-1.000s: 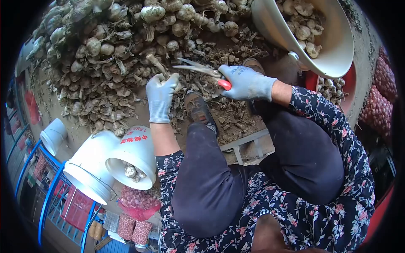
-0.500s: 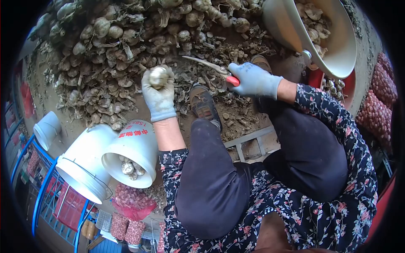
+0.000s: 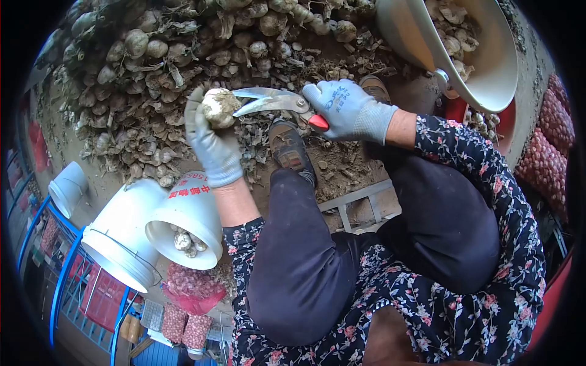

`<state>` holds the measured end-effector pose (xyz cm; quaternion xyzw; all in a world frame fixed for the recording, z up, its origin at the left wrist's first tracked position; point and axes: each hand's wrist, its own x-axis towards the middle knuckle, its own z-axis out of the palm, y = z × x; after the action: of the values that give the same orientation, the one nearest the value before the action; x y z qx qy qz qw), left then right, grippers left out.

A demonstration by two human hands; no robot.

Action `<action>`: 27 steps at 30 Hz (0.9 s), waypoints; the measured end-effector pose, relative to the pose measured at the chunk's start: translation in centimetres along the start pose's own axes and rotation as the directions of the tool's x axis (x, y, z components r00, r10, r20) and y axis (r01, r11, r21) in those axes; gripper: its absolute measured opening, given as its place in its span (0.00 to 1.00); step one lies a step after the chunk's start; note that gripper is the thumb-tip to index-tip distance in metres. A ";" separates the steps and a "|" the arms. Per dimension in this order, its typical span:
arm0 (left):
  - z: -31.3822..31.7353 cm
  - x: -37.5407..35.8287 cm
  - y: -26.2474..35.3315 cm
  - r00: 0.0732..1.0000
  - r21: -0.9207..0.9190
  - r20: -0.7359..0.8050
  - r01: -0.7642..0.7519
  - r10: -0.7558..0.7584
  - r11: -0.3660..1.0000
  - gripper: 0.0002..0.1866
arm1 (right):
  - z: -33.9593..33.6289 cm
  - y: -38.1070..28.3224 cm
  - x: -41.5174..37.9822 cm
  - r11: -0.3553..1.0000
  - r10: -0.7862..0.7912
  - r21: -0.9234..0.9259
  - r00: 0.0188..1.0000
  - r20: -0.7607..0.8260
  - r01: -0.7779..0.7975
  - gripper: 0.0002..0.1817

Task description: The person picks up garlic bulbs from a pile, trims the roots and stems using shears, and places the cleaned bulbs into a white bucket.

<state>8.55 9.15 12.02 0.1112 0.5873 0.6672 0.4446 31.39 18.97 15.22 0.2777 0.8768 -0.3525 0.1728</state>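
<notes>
Head view, our only one.

Item: one garlic bulb (image 3: 221, 108), pale, with darker patches. We find it in the left hand (image 3: 210, 137), before the garlic heap (image 3: 146, 79). The fingers are curled about its far side and back; the side towards the blades is left bare, we judge, to keep the glove clear of the edges.

Item: one pair of shears (image 3: 268, 105), held in the right hand (image 3: 348, 107), fingers clenched round the handles, of which a red portion (image 3: 318, 122) shows. The blades stand parted and point at the bulb; whether the tips touch it, we cannot tell. Held level across the body, they seem so placed to let both hands meet at mid-reach.

Item: one large bucket (image 3: 497, 91), upper right, tilted, its mouth turned to the seated person and bulbs (image 3: 455, 46) inside; the tilt probably keeps the opening within easy reach.

Item: one white bucket with red lettering (image 3: 210, 213), on its side by the left forearm, a few bulbs (image 3: 183, 242) within. Beside it, a second white bucket (image 3: 131, 219), also tipped over; its contents we cannot see.

Item: one shoe (image 3: 290, 146), planted between the two hands, near the heap, perhaps for a steady seat.
</notes>
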 end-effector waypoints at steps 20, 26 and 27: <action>3.0 -2.8 2.2 0.945 0.720 0.322 -0.277 0.048 0.636 0.34 | -0.5 -0.5 -1.1 0.978 0.001 -0.206 0.995 -0.099 -0.021 0.33; 3.0 -2.9 1.9 0.921 0.620 0.347 -0.084 -0.176 0.780 0.33 | -1.1 -0.3 -2.0 0.992 0.024 -0.124 0.997 0.075 -0.014 0.29; 2.8 -2.8 1.7 0.913 0.579 0.345 -0.025 -0.217 0.815 0.33 | -1.2 -0.3 -2.0 0.994 0.040 -0.108 0.990 0.132 -0.025 0.28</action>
<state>11.29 9.22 15.32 0.3413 0.6627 0.3995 0.5336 32.61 18.90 17.23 0.2581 0.8761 -0.3202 0.2516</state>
